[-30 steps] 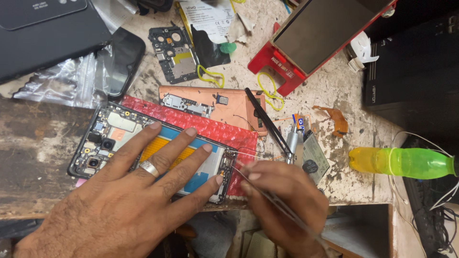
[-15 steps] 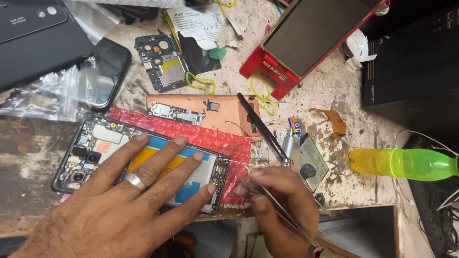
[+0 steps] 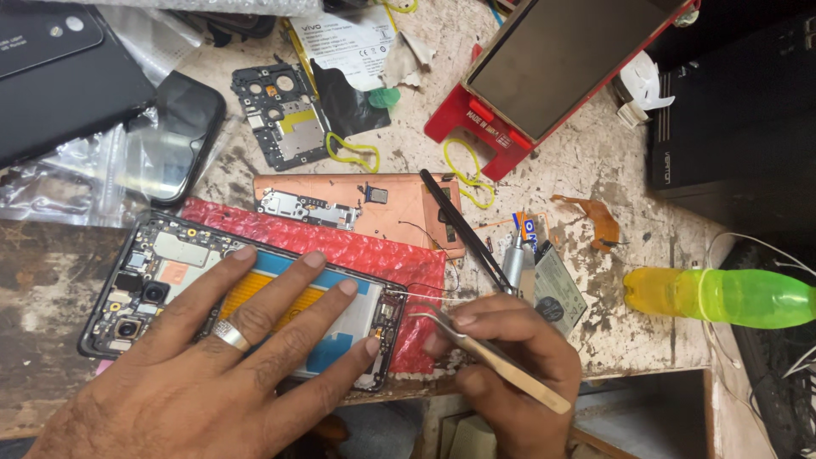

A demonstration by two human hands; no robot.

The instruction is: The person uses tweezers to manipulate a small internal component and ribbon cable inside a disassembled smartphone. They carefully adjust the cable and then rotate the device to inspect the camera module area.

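An opened phone (image 3: 161, 285) with bare circuit boards and a blue and yellow battery lies on a red bubble-wrap sheet (image 3: 357, 246). My left hand (image 3: 221, 357), a ring on one finger, lies flat on the battery with its fingers spread. My right hand (image 3: 510, 357) grips metal tweezers (image 3: 484, 353). Their tips point left at the phone's lower right end, beside a thin wire (image 3: 425, 293). A black spudger (image 3: 463, 229) lies just beyond my right hand.
A copper-coloured plate (image 3: 399, 212) carries small phone parts. Behind it lie a black frame piece (image 3: 280, 119), yellow rubber bands (image 3: 463, 161) and a red stand with a screen (image 3: 552, 59). A dark phone (image 3: 59, 68) is far left, a yellow-green bottle (image 3: 722, 293) right.
The view has shifted, so the phone sits lower and further left in the frame. My right hand has brought the tweezers' tips closer to the phone's lower right end. My left hand stays flat.
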